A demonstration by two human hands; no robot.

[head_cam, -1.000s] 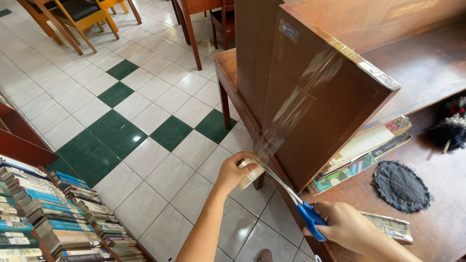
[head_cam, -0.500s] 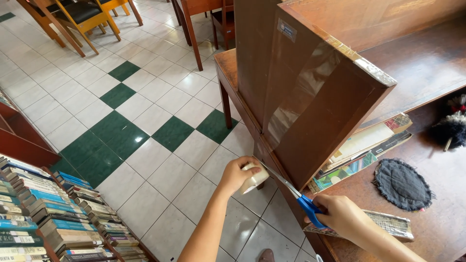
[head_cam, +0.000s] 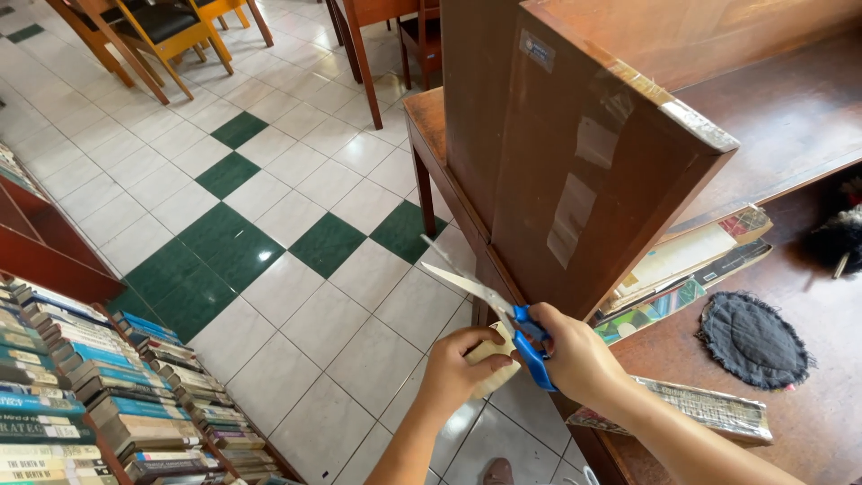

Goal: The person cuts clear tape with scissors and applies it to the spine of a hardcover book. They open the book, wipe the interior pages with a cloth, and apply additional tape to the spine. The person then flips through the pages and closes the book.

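My left hand [head_cam: 460,364] grips a roll of clear tape [head_cam: 494,357] just below the table's edge. My right hand [head_cam: 579,357] holds blue-handled scissors [head_cam: 489,310], blades spread and pointing up to the left, right beside the tape roll. The two hands touch each other. Above them a large brown book [head_cam: 584,153] wrapped in glossy clear plastic stands upright on the wooden table [head_cam: 790,117], with strips of tape on its cover.
Flat books and magazines [head_cam: 682,269] lie under the upright book. A dark round cloth pad [head_cam: 752,339] and a folded newspaper [head_cam: 700,409] rest on the table. Rows of books [head_cam: 99,386] line the floor at lower left. Wooden chairs [head_cam: 162,36] stand far back.
My left hand with the tape roll has dropped away from the book's lower corner to meet my right hand. The scissors have swung up with the blades spread.
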